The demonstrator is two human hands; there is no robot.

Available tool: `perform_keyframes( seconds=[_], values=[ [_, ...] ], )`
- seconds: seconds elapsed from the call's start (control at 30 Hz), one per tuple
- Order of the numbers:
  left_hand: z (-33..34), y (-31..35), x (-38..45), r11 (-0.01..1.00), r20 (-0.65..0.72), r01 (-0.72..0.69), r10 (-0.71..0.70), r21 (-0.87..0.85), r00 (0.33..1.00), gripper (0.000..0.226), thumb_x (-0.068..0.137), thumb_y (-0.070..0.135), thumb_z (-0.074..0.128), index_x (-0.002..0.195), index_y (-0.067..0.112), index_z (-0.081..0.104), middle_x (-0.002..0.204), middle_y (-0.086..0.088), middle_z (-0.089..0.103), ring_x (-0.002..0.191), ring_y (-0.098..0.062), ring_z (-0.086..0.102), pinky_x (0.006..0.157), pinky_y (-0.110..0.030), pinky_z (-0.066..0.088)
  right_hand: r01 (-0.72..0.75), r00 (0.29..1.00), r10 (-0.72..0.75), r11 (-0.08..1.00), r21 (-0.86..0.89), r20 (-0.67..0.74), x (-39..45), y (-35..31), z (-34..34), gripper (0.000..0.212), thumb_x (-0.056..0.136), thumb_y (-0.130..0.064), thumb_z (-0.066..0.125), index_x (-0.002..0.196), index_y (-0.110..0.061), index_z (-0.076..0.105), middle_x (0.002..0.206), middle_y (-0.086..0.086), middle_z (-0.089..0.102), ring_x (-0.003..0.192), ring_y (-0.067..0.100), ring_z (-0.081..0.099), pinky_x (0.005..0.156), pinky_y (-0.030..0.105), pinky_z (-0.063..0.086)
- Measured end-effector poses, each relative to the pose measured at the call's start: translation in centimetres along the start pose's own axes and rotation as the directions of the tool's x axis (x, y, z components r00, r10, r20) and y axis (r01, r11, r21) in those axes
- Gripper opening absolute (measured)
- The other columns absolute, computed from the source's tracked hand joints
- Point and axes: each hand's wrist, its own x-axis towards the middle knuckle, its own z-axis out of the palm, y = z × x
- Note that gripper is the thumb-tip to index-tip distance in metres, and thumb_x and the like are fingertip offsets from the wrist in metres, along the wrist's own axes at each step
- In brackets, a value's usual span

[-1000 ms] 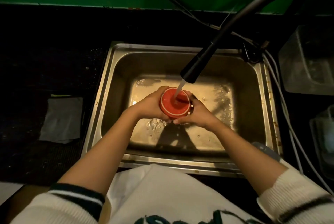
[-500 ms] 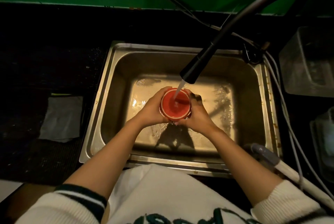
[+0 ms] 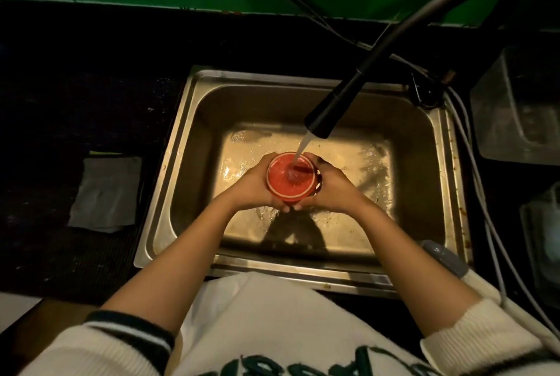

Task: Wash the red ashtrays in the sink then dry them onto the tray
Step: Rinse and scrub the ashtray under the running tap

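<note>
A round red ashtray with a pale rim is held over the middle of the steel sink. My left hand cups its left side and my right hand cups its right side. Water runs from the black faucet head straight into the ashtray's open top. The ashtray's underside is hidden by my fingers. No tray can be made out with certainty.
A grey folded cloth lies on the dark counter left of the sink. Clear plastic containers stand on the right. Grey cables run along the sink's right rim. Water pools on the sink floor.
The ashtray has tipped from tilted towards me to nearly level, its opening now facing up under the water stream. Both hands stay on it in about the same place.
</note>
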Motion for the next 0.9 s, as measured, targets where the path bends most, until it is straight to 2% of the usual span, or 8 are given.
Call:
perform_keyframes(
  seconds=[0.07,0.2,0.33,0.4,0.53,0.6,0.7,0.9],
  values=[
    [0.3,-0.2,0.1,1.0,0.01,-0.017,0.017,-0.024,1.0,0.109,0.052,0.0,0.093,0.141,0.019,0.032,0.122,0.009,0.05,0.108,-0.003,0.053,0.077,-0.002,0.044,-0.002,0.999,-0.003,0.989,-0.149,-0.033,-0.2,-0.5,0.2,0.098,0.049,-0.026,0.094,0.132,-0.026,0.042,0.116,-0.008,0.055,0.112,0.014,0.053,0.094,0.029,0.045],
    [0.3,0.1,0.2,0.996,0.013,-0.08,0.079,0.029,0.997,0.109,0.051,0.006,0.095,0.14,0.022,0.034,0.127,0.01,0.05,0.114,-0.005,0.052,0.09,-0.016,0.049,-0.092,0.989,0.051,0.951,-0.296,-0.142,-0.6,-0.4,1.6,0.099,0.053,-0.032,0.092,0.134,-0.026,0.036,0.125,0.001,0.051,0.116,0.021,0.05,0.092,0.031,0.042],
    [0.0,1.4,0.2,0.974,0.008,-0.187,0.188,0.128,0.982,0.111,0.046,0.023,0.096,0.14,0.019,0.038,0.13,0.007,0.051,0.115,-0.006,0.051,0.092,-0.007,0.04,-0.105,0.957,0.076,0.991,-0.088,-0.279,-1.1,0.8,3.7,0.094,0.053,-0.04,0.09,0.131,-0.03,0.039,0.124,-0.005,0.05,0.113,0.014,0.051,0.087,0.024,0.04],
    [-0.4,2.2,0.3,0.959,0.025,-0.213,0.212,0.185,0.977,0.107,0.046,0.021,0.096,0.138,0.016,0.041,0.13,0.003,0.053,0.115,-0.01,0.051,0.097,-0.015,0.04,-0.055,0.953,0.06,0.998,0.026,-0.295,-1.3,1.3,4.3,0.096,0.052,-0.037,0.092,0.132,-0.031,0.039,0.127,-0.009,0.051,0.116,0.01,0.048,0.091,0.023,0.039],
    [-1.1,3.2,0.1,0.924,0.055,-0.188,0.18,0.333,0.982,0.102,0.05,0.016,0.096,0.137,0.015,0.042,0.133,-0.003,0.054,0.117,-0.017,0.052,0.1,-0.03,0.042,0.007,0.981,0.038,0.974,0.228,-0.191,-1.4,1.5,3.7,0.094,0.053,-0.023,0.094,0.128,-0.038,0.038,0.121,-0.022,0.051,0.112,0.001,0.05,0.095,0.026,0.046],
    [-1.1,3.0,0.1,0.924,0.035,-0.159,0.157,0.346,0.987,0.104,0.049,0.016,0.096,0.137,0.015,0.042,0.132,-0.003,0.055,0.118,-0.019,0.053,0.101,-0.032,0.044,-0.007,0.994,0.034,0.97,0.243,-0.107,-1.1,1.6,2.8,0.095,0.053,-0.017,0.093,0.128,-0.039,0.037,0.117,-0.028,0.049,0.108,-0.006,0.05,0.093,0.017,0.045],
    [-0.6,2.1,0.1,0.956,-0.01,-0.083,0.09,0.282,0.996,0.108,0.048,0.017,0.097,0.139,0.018,0.038,0.131,0.0,0.055,0.117,-0.019,0.053,0.098,-0.031,0.045,-0.031,0.999,0.032,0.985,0.17,0.001,-0.3,1.5,1.0,0.095,0.052,-0.013,0.094,0.128,-0.034,0.041,0.113,-0.025,0.053,0.105,-0.002,0.053,0.084,0.003,0.04],
    [1.9,0.5,0.0,0.999,-0.129,-0.022,0.026,0.037,0.991,0.114,0.049,0.015,0.097,0.142,0.022,0.031,0.122,0.007,0.053,0.116,-0.016,0.054,0.089,-0.023,0.044,-0.013,1.0,0.016,0.986,-0.168,0.019,1.1,0.6,-1.0,0.105,0.048,-0.021,0.094,0.138,-0.025,0.039,0.122,-0.004,0.055,0.112,0.014,0.052,0.095,0.026,0.043]
  ],
)
